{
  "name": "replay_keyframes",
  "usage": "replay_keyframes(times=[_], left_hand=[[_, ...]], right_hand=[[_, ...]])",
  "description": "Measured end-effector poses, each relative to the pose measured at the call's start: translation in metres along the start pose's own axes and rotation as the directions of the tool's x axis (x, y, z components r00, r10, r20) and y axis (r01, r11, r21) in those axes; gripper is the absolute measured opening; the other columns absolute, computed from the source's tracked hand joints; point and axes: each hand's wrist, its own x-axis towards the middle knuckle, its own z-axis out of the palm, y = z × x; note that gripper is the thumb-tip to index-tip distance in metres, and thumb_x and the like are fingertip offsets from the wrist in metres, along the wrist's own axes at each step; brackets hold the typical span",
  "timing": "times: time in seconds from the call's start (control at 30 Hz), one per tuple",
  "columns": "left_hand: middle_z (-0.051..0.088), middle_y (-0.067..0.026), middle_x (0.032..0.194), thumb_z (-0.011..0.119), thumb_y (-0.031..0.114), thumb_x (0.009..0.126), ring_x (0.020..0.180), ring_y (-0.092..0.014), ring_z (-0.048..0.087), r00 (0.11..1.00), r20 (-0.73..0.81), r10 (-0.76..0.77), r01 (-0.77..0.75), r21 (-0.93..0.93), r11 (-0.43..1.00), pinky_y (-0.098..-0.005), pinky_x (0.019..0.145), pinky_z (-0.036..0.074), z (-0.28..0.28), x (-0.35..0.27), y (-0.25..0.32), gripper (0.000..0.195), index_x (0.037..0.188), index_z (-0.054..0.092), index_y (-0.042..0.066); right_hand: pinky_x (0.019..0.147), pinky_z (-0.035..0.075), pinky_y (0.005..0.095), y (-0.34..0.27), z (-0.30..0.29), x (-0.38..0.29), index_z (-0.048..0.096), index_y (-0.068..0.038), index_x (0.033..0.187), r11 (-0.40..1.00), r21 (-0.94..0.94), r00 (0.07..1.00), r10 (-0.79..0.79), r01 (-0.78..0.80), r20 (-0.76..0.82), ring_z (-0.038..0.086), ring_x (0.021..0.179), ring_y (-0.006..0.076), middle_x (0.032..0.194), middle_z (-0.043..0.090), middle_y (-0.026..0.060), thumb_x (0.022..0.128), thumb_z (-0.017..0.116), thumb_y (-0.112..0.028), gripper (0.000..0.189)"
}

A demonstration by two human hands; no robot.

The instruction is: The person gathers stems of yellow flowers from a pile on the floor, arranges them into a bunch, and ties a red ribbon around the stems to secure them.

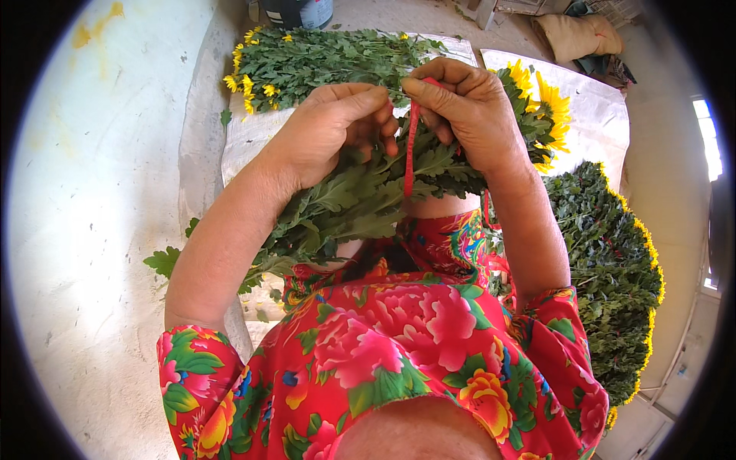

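Observation:
A bunch of yellow chrysanthemums lies across my lap, its leafy stems (345, 201) on the left and its yellow flower heads (552, 109) to the right. A narrow red tie strip (410, 152) runs up from the stems. Between thumb and bent fingers, my right hand (468, 109) pinches the strip's upper part. Close beside it, my left hand (339, 123) has its thumb pressed against the curled forefinger, and a bit of red shows at those fingertips. Both hands are above the bunch; the strip's path beneath the leaves is hidden.
Another spread of cut chrysanthemums (333, 66) lies on a white woven sheet (247, 135) ahead. A large heap of bundled chrysanthemums (609, 287) stands at the right. A pale wall (115, 172) rises close on the left. A dark bucket (299, 11) and a tan sack (575, 37) sit farther off.

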Motion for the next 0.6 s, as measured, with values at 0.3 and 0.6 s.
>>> replay_keyframes(times=[0.3, 0.6], left_hand=[[0.071, -0.0008, 0.081, 0.072, 0.014, 0.093, 0.068, -0.008, 0.066, 0.997, 0.008, 0.083, -0.083, 0.244, 0.966, -0.0223, 0.060, 0.046, 0.010, -0.007, 0.002, 0.012, 0.098, 0.073, 0.004], [0.071, -0.0008, 0.082, 0.069, 0.013, 0.096, 0.070, -0.008, 0.066, 0.988, -0.004, 0.154, -0.149, 0.210, 0.966, -0.0212, 0.059, 0.044, 0.006, -0.010, -0.003, 0.007, 0.100, 0.069, 0.006]], right_hand=[[0.044, 0.035, 0.0172, -0.016, 0.008, 0.010, 0.071, -0.004, 0.099, 0.990, -0.137, 0.998, 0.025, -0.017, 0.057, 0.051, 0.050, 0.0019, 0.067, 0.066, -0.0001, 0.095, 0.074, -0.015, 0.012], [0.064, 0.050, 0.0201, -0.016, -0.010, -0.015, 0.057, 0.000, 0.138, 0.956, -0.209, 0.970, -0.172, 0.207, 0.173, 0.060, 0.076, 0.0026, 0.122, 0.070, 0.0074, 0.098, 0.063, -0.006, 0.040]])
